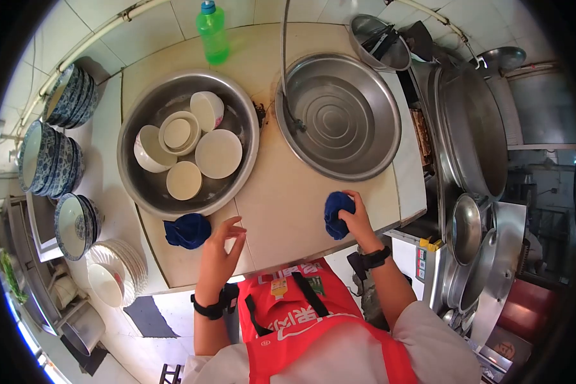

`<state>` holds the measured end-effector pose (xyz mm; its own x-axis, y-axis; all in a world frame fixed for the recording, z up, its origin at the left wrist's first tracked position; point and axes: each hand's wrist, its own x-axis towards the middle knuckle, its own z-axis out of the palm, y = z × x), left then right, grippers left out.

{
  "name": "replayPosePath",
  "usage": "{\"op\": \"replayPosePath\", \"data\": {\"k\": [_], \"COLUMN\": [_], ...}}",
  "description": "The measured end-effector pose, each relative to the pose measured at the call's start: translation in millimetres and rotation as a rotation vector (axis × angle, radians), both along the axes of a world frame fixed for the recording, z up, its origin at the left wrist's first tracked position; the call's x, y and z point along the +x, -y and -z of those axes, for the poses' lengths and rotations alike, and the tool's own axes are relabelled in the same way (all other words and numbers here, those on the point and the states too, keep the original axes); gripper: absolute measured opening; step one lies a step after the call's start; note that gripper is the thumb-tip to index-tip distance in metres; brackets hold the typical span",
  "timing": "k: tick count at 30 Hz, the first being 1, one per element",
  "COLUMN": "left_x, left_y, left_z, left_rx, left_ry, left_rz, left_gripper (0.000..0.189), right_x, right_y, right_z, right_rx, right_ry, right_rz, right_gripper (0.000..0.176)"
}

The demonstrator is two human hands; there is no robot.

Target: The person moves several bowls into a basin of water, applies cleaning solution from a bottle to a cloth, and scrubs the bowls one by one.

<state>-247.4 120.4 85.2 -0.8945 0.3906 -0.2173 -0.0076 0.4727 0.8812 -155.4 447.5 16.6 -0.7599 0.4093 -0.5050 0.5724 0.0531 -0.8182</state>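
My right hand [358, 222] grips a bunched dark blue cloth [336, 215] above the counter, in front of the right metal basin [381, 137]. Nothing is in my left hand [223, 251], whose fingers are apart over the counter's front edge. Just left of it a second blue cloth [189, 231] lies crumpled on the counter. Behind that cloth stands the left metal basin [128, 150], holding several white bowls [218, 154]. One of these has smaller bowls nested in it.
Stacked blue-patterned bowls [50, 160] and white plates [116, 274] line the left side. A green bottle [212, 32] stands at the back. A grey hose [284, 57] hangs into the right basin. Large metal pots [473, 128] and pans [466, 229] crowd the right.
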Motion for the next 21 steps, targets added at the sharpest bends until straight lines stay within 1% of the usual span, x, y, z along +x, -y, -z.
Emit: {"op": "replayPosePath", "data": {"k": [1, 2, 3, 4, 5, 6, 7, 9, 10, 11, 12, 14, 15, 16, 17, 18, 19, 20, 21], "left_x": [3.1, 6.3, 10.2, 16.1, 24.5, 32.0, 36.6, 43.0, 44.5, 45.0, 47.1, 51.4, 52.9, 54.1, 54.7, 54.4, 56.4, 58.5, 60.5], "left_y": [-12.8, -25.3, -36.7, -52.2, -69.8, -85.6, -98.8, -117.2, -121.4, -123.7, -125.6, -119.0, -108.8, -97.0, -81.2, -61.5, -42.0, -23.0, -4.0], "left_z": [-1.1, -0.9, 2.5, 4.9, 7.2, 10.8, 16.1, 29.7, 36.7, 42.0, 44.5, 34.8, 33.8, 33.2, 40.2, 45.2, 53.2, 58.6, 61.4], "left_rx": [0.070, 0.140, 0.150, 0.142, 0.265, 0.389, 0.377, 0.591, 0.583, 0.521, 0.458, 0.459, 0.281, 0.099, 0.011, -0.007, -0.109, -0.210, -0.301], "left_ry": [0.082, 0.161, 0.227, 0.216, 0.244, 0.268, 0.256, 0.455, 0.439, 0.434, 0.430, 0.374, 0.296, 0.224, 0.206, 0.206, 0.157, 0.110, 0.035], "left_rz": [0.001, -0.001, 0.041, 0.028, -0.003, -0.038, -0.064, -0.107, -0.137, -0.147, -0.157, -0.221, -0.193, -0.165, -0.234, -0.271, -0.377, -0.476, -0.569], "left_gripper": [0.029, 0.029, 0.035, 0.035, 0.038, 0.041, 0.041, 0.050, 0.050, 0.053, 0.055, 0.056, 0.054, 0.052, 0.048, 0.048, 0.046, 0.043, 0.042], "right_x": [-8.9, -14.2, -19.6, -25.0, -29.8, -34.5, -38.4, -40.8, -41.4, -41.7, -39.5, -32.2, -26.4, -19.7, -12.8, -4.7, 3.7, 10.0, 16.6], "right_y": [1.5, 2.8, 5.1, 7.3, 10.8, 14.5, 16.6, 20.1, 21.5, 21.3, 18.1, 8.9, 0.5, -9.8, -19.0, -31.9, -48.6, -60.9, -77.7], "right_z": [-27.1, -42.2, -53.1, -62.1, -70.8, -77.9, -81.1, -77.4, -74.9, -73.5, -70.2, -62.0, -57.2, -53.5, -53.1, -49.3, -35.2, -30.1, -16.0], "right_rx": [-0.172, -0.179, -0.254, -0.331, -0.345, -0.428, -0.514, -0.542, -0.545, -0.563, -0.490, -0.361, -0.307, -0.153, -0.056, 0.019, 0.200, 0.278, 0.375], "right_ry": [-0.009, -0.016, -0.132, -0.248, -0.254, -0.317, -0.378, -0.399, -0.421, -0.418, -0.389, -0.337, -0.315, -0.316, -0.294, -0.263, -0.311, -0.266, -0.173], "right_rz": [-0.008, -0.015, -0.094, -0.176, -0.192, -0.204, -0.219, -0.271, -0.297, -0.321, -0.318, -0.290, -0.265, -0.278, -0.253, -0.233, -0.266, -0.258, -0.292], "right_gripper": [0.060, 0.060, 0.065, 0.069, 0.069, 0.072, 0.075, 0.076, 0.077, 0.077, 0.076, 0.074, 0.072, 0.068, 0.064, 0.062, 0.059, 0.056, 0.057]}}
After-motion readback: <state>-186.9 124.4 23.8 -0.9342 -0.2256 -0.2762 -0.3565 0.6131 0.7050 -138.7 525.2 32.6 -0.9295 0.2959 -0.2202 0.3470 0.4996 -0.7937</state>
